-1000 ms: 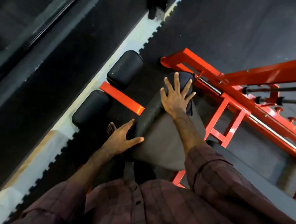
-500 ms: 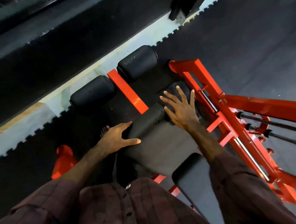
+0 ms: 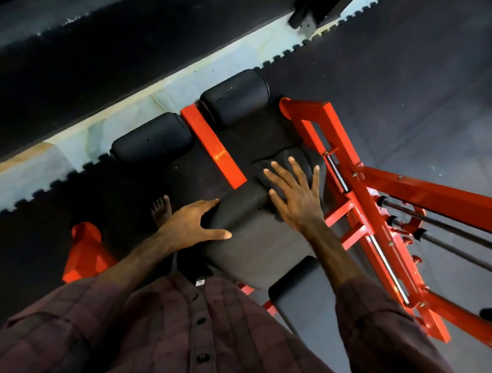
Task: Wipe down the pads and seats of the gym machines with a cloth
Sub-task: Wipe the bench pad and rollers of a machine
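The scene is dim, with deep shadow on the dark floor mats (image 3: 73,69). The red frame (image 3: 362,199) is bright and saturated — small glare on its steel rods. Wide-angle distortion bends the edges, and the whole picture is slightly soft — fine texture is lost.

Red frame (image 3: 342,152), black rollers (image 3: 152,140), maroon plaid shirt (image 3: 200,342)

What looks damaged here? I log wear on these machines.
Both roller pads show small pits in their covering, as does the seat edge near the cloth. Nothing else stands out.
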The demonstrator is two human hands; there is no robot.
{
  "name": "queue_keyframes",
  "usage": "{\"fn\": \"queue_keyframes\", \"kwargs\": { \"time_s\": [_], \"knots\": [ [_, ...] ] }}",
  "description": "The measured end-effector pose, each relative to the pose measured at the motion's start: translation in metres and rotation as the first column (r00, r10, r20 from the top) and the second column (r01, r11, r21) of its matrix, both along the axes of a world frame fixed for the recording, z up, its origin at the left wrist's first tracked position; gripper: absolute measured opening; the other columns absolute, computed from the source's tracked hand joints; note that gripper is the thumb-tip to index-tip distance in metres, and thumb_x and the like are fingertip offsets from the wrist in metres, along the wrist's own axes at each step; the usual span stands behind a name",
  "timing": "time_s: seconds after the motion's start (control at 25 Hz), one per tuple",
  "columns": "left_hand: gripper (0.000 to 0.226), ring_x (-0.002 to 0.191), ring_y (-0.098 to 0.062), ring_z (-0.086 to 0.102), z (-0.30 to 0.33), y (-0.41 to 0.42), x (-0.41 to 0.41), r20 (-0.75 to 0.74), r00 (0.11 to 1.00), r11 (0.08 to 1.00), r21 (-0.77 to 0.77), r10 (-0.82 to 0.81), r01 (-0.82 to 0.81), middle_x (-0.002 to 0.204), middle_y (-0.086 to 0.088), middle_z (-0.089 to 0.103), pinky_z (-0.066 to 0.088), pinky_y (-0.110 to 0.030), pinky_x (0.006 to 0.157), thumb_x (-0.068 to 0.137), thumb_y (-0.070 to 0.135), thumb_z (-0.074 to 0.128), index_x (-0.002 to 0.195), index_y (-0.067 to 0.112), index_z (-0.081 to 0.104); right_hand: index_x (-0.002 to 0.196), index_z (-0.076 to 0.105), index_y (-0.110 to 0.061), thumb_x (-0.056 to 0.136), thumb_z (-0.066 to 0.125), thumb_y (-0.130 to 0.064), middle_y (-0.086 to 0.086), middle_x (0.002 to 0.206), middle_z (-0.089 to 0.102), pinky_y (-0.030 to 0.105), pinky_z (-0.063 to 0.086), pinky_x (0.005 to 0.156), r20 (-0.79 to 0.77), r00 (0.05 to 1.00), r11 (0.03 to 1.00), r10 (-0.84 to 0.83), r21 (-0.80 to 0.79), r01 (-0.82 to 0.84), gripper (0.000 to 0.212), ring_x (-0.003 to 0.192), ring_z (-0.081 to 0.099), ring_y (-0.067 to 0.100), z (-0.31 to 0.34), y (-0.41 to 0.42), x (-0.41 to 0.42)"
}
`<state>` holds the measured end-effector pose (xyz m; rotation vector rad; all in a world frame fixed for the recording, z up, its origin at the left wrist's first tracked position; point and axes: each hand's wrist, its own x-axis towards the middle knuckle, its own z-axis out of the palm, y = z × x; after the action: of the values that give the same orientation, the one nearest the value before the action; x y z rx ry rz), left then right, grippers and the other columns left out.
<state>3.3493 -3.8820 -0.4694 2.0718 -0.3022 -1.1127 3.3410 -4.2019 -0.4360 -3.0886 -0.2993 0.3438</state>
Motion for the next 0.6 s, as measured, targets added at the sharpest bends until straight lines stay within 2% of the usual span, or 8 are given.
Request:
{"fn": "queue_keyframes", "kwargs": {
  "time_s": [0.16, 0.2, 0.28, 0.36, 0.44, 0.52, 0.56, 0.6],
  "knots": [
    [0.113, 0.148, -0.015, 0.043, -0.001, -0.001, -0.004, 0.024, 0.999, 1.0, -0.017, 0.024, -0.024, 0.162, 0.002, 0.046, 0.032, -0.035, 0.125, 0.073, 0.082, 0.073, 0.161, 0.02, 0.04, 0.145, 0.062, -0.035, 0.104, 0.037, -0.052, -0.014, 0.152, 0.057, 0.073, -0.006, 0.123, -0.036, 0.924, 0.924, -0.38, -0.058, 0.378, 0.05, 0.158, 0.028, 0.022, -0.014, 0.03, 0.053],
    [0.112, 0.148, -0.015, 0.043, -0.001, 0.0, -0.004, 0.028, 0.999, 0.999, -0.019, 0.029, -0.029, 0.162, 0.001, 0.046, 0.032, -0.037, 0.126, 0.074, 0.082, 0.074, 0.161, 0.019, 0.04, 0.143, 0.063, -0.034, 0.104, 0.04, -0.05, -0.013, 0.149, 0.06, 0.072, -0.003, 0.124, -0.017, 0.931, 0.93, -0.366, -0.04, 0.365, 0.048, 0.156, 0.032, 0.023, -0.015, 0.041, 0.05],
    [0.115, 0.148, -0.016, 0.043, 0.002, -0.002, -0.006, 0.047, 0.998, 1.0, -0.008, 0.03, -0.03, 0.162, 0.001, 0.047, 0.032, -0.038, 0.126, 0.071, 0.086, 0.07, 0.16, 0.019, 0.042, 0.147, 0.06, -0.031, 0.106, 0.045, -0.047, -0.01, 0.154, 0.057, 0.07, 0.006, 0.126, 0.037, 0.993, 0.993, -0.11, 0.045, 0.108, 0.047, 0.156, 0.033, 0.024, -0.013, 0.046, 0.018],
    [0.119, 0.148, -0.015, 0.043, 0.004, -0.002, -0.011, 0.056, 0.997, 0.999, 0.011, 0.047, -0.047, 0.161, 0.003, 0.047, 0.033, -0.039, 0.125, 0.066, 0.093, 0.061, 0.159, 0.021, 0.043, 0.155, 0.052, -0.031, 0.109, 0.041, -0.046, -0.01, 0.163, 0.046, 0.069, 0.008, 0.126, 0.035, 0.995, 0.994, 0.091, 0.054, -0.093, 0.05, 0.16, 0.025, 0.023, -0.004, 0.022, -0.006],
    [0.118, 0.148, -0.015, 0.044, 0.004, -0.004, -0.021, 0.072, 0.993, 0.994, 0.038, 0.098, -0.101, 0.161, 0.004, 0.048, 0.034, -0.04, 0.125, 0.066, 0.095, 0.056, 0.158, 0.023, 0.045, 0.152, 0.056, -0.031, 0.108, 0.038, -0.048, -0.011, 0.16, 0.051, 0.068, 0.008, 0.126, 0.05, 0.999, 1.0, -0.005, 0.016, 0.004, 0.051, 0.159, 0.028, 0.021, -0.007, 0.011, 0.011],
    [0.113, 0.146, -0.016, 0.046, 0.006, -0.005, -0.03, 0.11, 0.98, 0.984, 0.056, 0.163, -0.17, 0.159, 0.004, 0.05, 0.035, -0.039, 0.124, 0.068, 0.093, 0.055, 0.157, 0.023, 0.047, 0.141, 0.066, -0.03, 0.104, 0.038, -0.05, -0.011, 0.148, 0.062, 0.068, 0.004, 0.126, -0.003, 0.962, 0.961, -0.275, -0.018, 0.275, 0.051, 0.154, 0.038, 0.022, -0.014, 0.032, 0.041],
    [0.11, 0.145, -0.017, 0.047, 0.007, -0.006, -0.036, 0.129, 0.973, 0.978, 0.056, 0.191, -0.199, 0.158, 0.003, 0.051, 0.035, -0.038, 0.123, 0.07, 0.092, 0.055, 0.156, 0.022, 0.049, 0.138, 0.069, -0.029, 0.102, 0.04, -0.05, -0.011, 0.144, 0.065, 0.068, 0.003, 0.127, -0.01, 0.955, 0.955, -0.296, -0.013, 0.296, 0.05, 0.151, 0.042, 0.023, -0.016, 0.048, 0.043],
    [0.108, 0.144, -0.018, 0.049, 0.008, -0.008, -0.042, 0.143, 0.967, 0.973, 0.056, 0.213, -0.223, 0.157, 0.002, 0.053, 0.036, -0.037, 0.123, 0.072, 0.091, 0.055, 0.155, 0.022, 0.05, 0.137, 0.069, -0.028, 0.102, 0.042, -0.049, -0.01, 0.143, 0.066, 0.068, 0.005, 0.127, 0.012, 0.974, 0.974, -0.228, 0.004, 0.228, 0.049, 0.149, 0.044, 0.025, -0.017, 0.057, 0.034]
  ]
}}
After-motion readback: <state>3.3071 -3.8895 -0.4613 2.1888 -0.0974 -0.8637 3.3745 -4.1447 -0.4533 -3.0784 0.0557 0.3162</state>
